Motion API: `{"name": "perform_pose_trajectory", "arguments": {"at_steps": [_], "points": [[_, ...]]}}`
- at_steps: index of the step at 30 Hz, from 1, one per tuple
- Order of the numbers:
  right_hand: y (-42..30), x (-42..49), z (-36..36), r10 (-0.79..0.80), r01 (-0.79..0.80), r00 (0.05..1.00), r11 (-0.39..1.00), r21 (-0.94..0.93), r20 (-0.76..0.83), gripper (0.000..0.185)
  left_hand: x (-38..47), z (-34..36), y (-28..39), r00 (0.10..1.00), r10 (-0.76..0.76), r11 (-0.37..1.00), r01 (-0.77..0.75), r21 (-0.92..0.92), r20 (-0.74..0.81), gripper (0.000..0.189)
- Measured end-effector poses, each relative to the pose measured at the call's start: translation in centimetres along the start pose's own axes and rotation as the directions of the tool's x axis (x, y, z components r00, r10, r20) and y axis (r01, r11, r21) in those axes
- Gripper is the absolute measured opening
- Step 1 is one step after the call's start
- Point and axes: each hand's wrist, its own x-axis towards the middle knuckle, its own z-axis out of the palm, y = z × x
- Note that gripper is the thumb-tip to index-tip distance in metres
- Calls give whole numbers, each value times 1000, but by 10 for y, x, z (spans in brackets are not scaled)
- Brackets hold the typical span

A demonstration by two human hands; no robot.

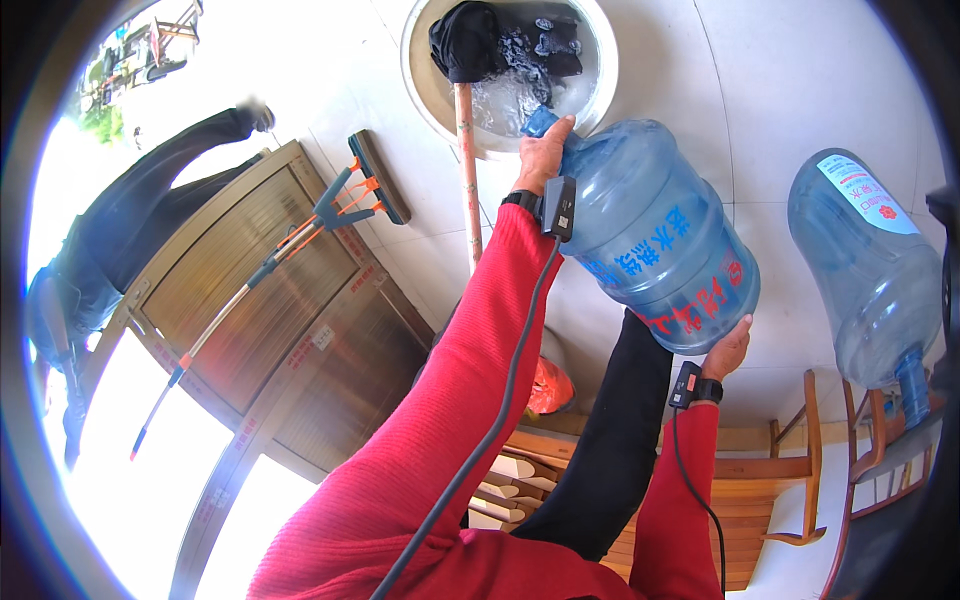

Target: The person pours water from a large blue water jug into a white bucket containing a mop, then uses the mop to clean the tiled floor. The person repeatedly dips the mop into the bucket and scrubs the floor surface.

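A large blue plastic water jug [637, 217] is tilted between my hands, its neck over a round metal basin [411, 82]. My left hand [546, 154] grips it at the neck; my right hand [729, 351] supports the edge of its base. Water [499, 105] in the basin is splashing and foaming around dark cloth, and the head of a black mop [466, 41] rests at the basin's left side. The mop's wooden handle [466, 172] runs down towards me, passing behind my left sleeve.
A second blue jug [862, 262] is on the right. At left, a sponge mop [300, 232] leans across a metal-framed door [247, 277], with a person [112, 232] beyond. Wooden furniture [757, 469] and an orange-red plastic bag [551, 386] are low in view.
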Motion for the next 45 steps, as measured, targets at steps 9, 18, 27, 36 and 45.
{"name": "perform_pose_trajectory", "arguments": {"at_steps": [9, 18, 27, 36, 45], "points": [[3, 3, -2, 45, -46, 998, 999, 26, 52, 68, 4, 0, -6, 1000, 2, 1000, -2, -20, 8, 45], [2, 2, -2, 35, -36, 999, 999, 28, 37, 68, 7, -2, -5, 1000, -12, 998, 11, 66, 18, 46], [1, 2, -1, 30, -31, 999, 999, 33, 29, 68, 4, -2, -3, 1000, -11, 998, 9, 69, 24, 49], [7, 6, -1, -19, 18, 999, 1000, 21, 31, 67, 5, -1, -6, 999, 14, 1000, -14, 15, 35, 48], [6, 5, -1, -12, 11, 1000, 1000, 21, 27, 67, 10, 0, -10, 999, 43, 997, -41, 69, -23, 46]]}}
